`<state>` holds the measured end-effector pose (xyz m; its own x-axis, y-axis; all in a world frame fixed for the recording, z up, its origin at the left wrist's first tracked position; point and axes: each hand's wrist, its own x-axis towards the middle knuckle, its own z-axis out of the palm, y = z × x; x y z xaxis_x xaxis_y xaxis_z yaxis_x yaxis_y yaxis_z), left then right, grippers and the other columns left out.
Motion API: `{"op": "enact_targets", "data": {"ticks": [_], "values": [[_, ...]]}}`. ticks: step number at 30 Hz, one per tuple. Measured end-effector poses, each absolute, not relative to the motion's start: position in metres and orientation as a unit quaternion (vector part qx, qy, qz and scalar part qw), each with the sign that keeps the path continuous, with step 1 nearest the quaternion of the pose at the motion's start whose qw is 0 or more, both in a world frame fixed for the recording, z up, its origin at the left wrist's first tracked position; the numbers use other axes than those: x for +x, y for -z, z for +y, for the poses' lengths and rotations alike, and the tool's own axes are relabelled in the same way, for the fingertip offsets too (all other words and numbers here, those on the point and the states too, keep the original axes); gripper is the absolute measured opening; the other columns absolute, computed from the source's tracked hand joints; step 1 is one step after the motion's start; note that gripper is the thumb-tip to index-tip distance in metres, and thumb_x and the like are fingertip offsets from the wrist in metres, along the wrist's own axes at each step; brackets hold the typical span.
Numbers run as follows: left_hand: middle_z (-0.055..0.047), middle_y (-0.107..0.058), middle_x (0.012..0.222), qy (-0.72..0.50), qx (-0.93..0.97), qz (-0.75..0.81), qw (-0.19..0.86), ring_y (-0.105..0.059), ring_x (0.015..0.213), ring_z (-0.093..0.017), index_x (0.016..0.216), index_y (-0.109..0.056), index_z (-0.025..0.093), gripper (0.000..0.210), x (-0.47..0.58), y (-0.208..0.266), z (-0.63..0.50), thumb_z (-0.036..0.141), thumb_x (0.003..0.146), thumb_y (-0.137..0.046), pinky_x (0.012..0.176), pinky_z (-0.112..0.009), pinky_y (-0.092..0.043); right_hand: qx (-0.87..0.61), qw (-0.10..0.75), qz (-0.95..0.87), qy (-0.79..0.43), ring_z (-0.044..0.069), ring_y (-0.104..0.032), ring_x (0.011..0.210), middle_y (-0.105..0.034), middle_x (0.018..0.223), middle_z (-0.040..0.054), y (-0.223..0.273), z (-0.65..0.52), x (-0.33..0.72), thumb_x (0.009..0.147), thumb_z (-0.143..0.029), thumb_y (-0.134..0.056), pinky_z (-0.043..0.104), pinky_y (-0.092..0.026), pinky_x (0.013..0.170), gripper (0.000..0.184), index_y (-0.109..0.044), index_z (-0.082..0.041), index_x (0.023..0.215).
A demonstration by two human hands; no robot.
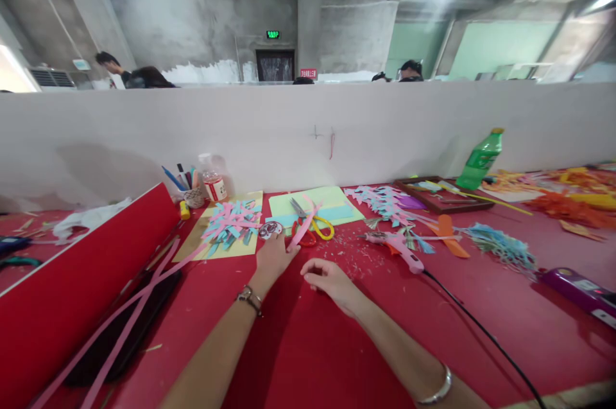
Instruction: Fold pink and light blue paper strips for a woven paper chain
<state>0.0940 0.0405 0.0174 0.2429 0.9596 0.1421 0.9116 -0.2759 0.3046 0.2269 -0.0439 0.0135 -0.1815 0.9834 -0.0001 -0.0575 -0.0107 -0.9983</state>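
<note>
My left hand (273, 261) is low over the red table, its thumb and fingers closed on a pink paper strip (306, 224) that slants up across the scissors. Its fingertips are by a round patterned disc (270, 230). The scissors (321, 229), with red and yellow handles, lie partly on pale green and blue paper sheets (344, 203). Loosely curled, my right hand (332, 280) hovers to the right, thumb and fingers apart, with nothing visible in it. A pile of pink and blue cut paper strips (233, 223) lies on yellow paper left of the disc.
A pink glue gun (397, 248) with a black cord lies at right. Behind it are a wooden tray (447, 203) and a green bottle (481, 158). Pens in a cup (192, 194) and a small bottle (212, 178) stand back left. A red board (91, 248) leans at left.
</note>
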Motion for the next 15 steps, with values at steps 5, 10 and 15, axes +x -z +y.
{"op": "enact_targets", "data": {"ticks": [5,10,15], "values": [[-0.008,-0.055,0.098,-0.160,0.766,0.615,0.100,-0.053,0.086,-0.019,0.094,-0.052,0.019,0.028,0.109,-0.007,0.049,0.038,0.076,-0.041,0.067,-0.026,-0.039,-0.448,0.467,-0.515,-0.563,0.005,-0.037,0.048,-0.043,0.055,-0.0054,-0.012,-0.042,0.228,0.064,-0.016,-0.049,0.018,-0.026,0.047,0.008,-0.054,-0.016,0.071],[-0.003,-0.060,0.075,-0.167,0.768,0.602,0.139,-0.055,0.071,-0.017,0.077,-0.056,0.019,0.022,0.096,-0.008,0.051,0.038,0.073,-0.045,0.056,-0.023,-0.036,-0.440,0.465,-0.513,-0.573,0.005,-0.038,0.048,-0.043,0.055,-0.0056,-0.012,-0.042,0.228,0.064,-0.016,-0.048,0.018,-0.026,0.047,0.010,-0.054,-0.017,0.071],[-0.001,-0.057,0.065,-0.205,0.776,0.573,0.164,-0.052,0.061,-0.013,0.071,-0.058,0.016,0.030,0.075,-0.012,0.047,0.044,0.068,-0.049,0.051,-0.020,-0.032,-0.437,0.459,-0.510,-0.581,0.005,-0.038,0.048,-0.044,0.056,-0.0053,-0.013,-0.042,0.228,0.064,-0.016,-0.049,0.018,-0.026,0.047,0.008,-0.053,-0.017,0.071]]}}
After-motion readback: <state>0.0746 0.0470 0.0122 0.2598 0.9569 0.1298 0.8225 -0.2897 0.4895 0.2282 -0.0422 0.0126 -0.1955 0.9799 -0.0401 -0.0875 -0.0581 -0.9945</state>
